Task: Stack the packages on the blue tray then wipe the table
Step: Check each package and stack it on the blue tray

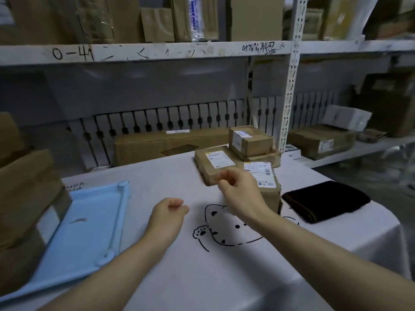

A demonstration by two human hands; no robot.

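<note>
Nearest, the left hand (167, 213) is kept loosely curled, holding nothing; the right hand (241, 193) is reached toward 4 packages (214, 168) — fingers (224, 176) part-open — blue tray (85, 223) unloaded.

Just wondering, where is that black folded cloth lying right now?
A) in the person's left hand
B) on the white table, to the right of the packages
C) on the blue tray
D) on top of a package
B: the black cloth lies flat on the white table, right of the packages; the blue tray holds no cloth, and the left hand holds nothing.
</note>
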